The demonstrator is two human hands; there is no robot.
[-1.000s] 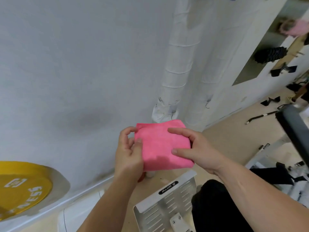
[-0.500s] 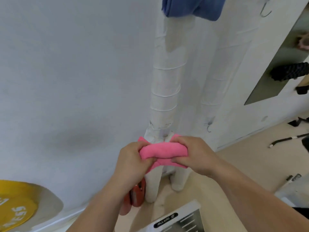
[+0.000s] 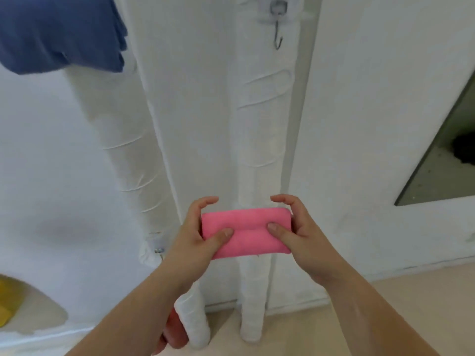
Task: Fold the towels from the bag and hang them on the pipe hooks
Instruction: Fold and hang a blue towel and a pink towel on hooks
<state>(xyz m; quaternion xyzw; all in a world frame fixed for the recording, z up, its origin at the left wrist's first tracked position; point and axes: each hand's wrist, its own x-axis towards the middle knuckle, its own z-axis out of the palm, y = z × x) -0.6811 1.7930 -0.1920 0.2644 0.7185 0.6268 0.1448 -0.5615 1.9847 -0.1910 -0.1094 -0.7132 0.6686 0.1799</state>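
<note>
A pink towel (image 3: 246, 232), folded into a small thick rectangle, is held in front of two white wrapped pipes. My left hand (image 3: 198, 240) grips its left end with the thumb pressed on the front. My right hand (image 3: 300, 235) grips its right end the same way, fingers curled over the top. A bare metal hook (image 3: 278, 39) hangs high on the right pipe (image 3: 262, 140). A blue towel (image 3: 59, 34) hangs at the top of the left pipe (image 3: 128, 155). Another small hook (image 3: 160, 251) sits low on the left pipe.
White wall stands behind the pipes. A yellow weight plate (image 3: 7, 301) leans at the lower left. A red object (image 3: 174, 330) lies by the left pipe's foot. A dark wall opening (image 3: 449, 163) is at the right. Beige floor runs along the bottom.
The towel went from a flat square to a narrower folded rectangle held by both ends. The view tilted up, bringing the blue towel and the upper hook into sight.
</note>
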